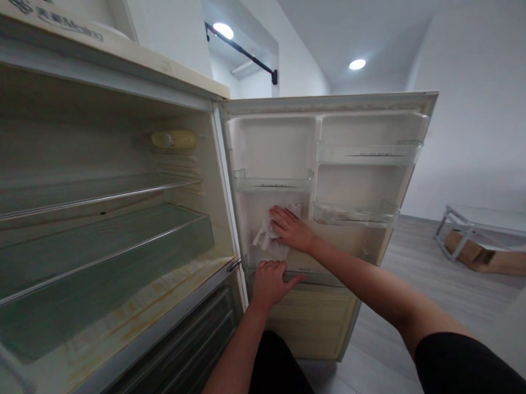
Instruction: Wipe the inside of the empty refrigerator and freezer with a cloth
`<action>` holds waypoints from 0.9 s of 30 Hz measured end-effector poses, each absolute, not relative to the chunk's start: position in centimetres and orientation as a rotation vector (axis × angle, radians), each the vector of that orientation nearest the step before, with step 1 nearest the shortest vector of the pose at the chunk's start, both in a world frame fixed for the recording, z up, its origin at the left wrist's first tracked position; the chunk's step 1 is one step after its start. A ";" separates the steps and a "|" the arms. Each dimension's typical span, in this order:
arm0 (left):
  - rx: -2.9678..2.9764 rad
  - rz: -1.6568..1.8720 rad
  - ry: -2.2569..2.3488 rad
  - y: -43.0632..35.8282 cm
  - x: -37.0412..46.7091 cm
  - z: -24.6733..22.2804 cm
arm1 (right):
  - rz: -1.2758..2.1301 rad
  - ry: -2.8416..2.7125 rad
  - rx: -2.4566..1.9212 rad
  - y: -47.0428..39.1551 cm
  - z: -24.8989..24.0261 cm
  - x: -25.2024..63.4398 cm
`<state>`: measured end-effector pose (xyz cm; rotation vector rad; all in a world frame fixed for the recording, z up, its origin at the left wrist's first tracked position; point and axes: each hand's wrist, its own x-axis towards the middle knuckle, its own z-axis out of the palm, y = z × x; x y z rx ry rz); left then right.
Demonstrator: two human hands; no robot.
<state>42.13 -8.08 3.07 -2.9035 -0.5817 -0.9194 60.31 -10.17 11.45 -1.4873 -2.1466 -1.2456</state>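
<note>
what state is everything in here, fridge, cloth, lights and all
fridge door, swung open
white cloth, crumpled, pressed to the door under the right hand
fridge floor, stained yellowish brown
yellowed interior fixture, looks unlit
ceiling light, lit

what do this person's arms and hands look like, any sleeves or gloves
The right arm has a short, plain black sleeve that ends above the elbow. The left forearm is bare. Both the left hand and right hand are without gloves.
</note>
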 end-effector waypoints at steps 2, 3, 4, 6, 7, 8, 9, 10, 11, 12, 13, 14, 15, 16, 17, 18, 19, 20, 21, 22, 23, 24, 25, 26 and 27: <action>-2.903 -0.931 -0.584 -8.1 42.1 3.1 | -1.288 -2.166 -1.527 -11.0 10.8 59.8; -2.903 -0.934 -0.583 -8.1 42.1 3.1 | -1.302 -2.145 -1.577 -11.5 10.6 59.6; -2.903 -0.936 -0.581 -8.1 42.1 3.1 | -1.308 -2.112 -1.637 -12.0 10.4 59.5; -2.904 -0.930 -0.577 -8.1 42.1 3.1 | -1.298 -2.040 -1.749 -12.8 10.5 59.4; -2.904 -0.928 -0.578 -8.1 42.1 3.1 | -1.284 -2.009 -1.789 -13.1 10.7 59.3; -2.903 -0.929 -0.582 -8.1 42.1 3.1 | -1.272 -1.975 -1.817 -13.2 11.0 59.3; -2.904 -0.930 -0.585 -8.1 42.2 3.0 | -1.268 -1.934 -1.831 -13.1 11.4 59.2; -2.904 -0.932 -0.588 -8.1 42.2 3.0 | -1.273 -1.889 -1.831 -12.8 11.8 59.0; -2.905 -0.932 -0.591 -8.2 42.2 3.0 | -1.282 -1.843 -1.818 -12.3 12.3 58.7; -2.906 -0.930 -0.590 -8.2 42.3 3.0 | -1.291 -1.801 -1.796 -11.6 12.9 58.4; -2.909 -0.926 -0.588 -8.2 42.3 3.0 | -1.291 -1.767 -1.770 -10.7 13.4 58.0; -2.911 -0.923 -0.585 -8.1 42.3 3.0 | -1.279 -1.747 -1.746 -9.7 14.0 57.4; -2.915 -0.919 -0.584 -8.1 42.3 3.0 | -1.255 -1.742 -1.724 -8.5 14.5 56.9; -2.918 -0.919 -0.588 -8.1 42.3 3.0 | -1.226 -1.755 -1.704 -7.3 14.9 56.3; -2.921 -0.921 -0.592 -8.1 42.3 3.0 | -1.200 -1.777 -1.685 -6.2 15.3 55.8; -2.923 -0.922 -0.595 -8.0 42.3 3.0 | -1.185 -1.804 -1.667 -5.2 15.6 55.3; -2.925 -0.922 -0.596 -8.0 42.3 3.0 | -1.184 -1.824 -1.651 -4.3 15.7 54.9; -2.926 -0.920 -0.596 -8.0 42.2 3.0 | -1.197 -1.837 -1.637 -3.7 15.7 54.6; -2.927 -0.916 -0.599 -8.0 42.1 3.1 | -1.219 -1.844 -1.629 -3.4 15.4 54.5; -2.929 -0.911 -0.602 -8.0 42.1 3.1 | -1.244 -1.855 -1.625 -3.4 15.0 54.5; -2.932 -0.903 -0.603 -8.0 42.0 3.2 | -1.265 -1.885 -1.625 -3.6 14.4 54.7; -2.937 -0.899 -0.604 -8.0 41.9 3.2 | -1.277 -1.942 -1.628 -4.1 13.6 55.1; -2.942 -0.898 -0.601 -8.0 41.8 3.2 | -1.278 -2.030 -1.631 -4.7 12.6 55.6; -2.945 -0.907 -0.590 -8.0 41.8 3.2 | -1.269 -2.143 -1.633 -5.4 11.6 56.2; -2.945 -0.920 -0.574 -7.9 41.7 3.2 | -1.253 -2.263 -1.633 -6.2 10.5 56.9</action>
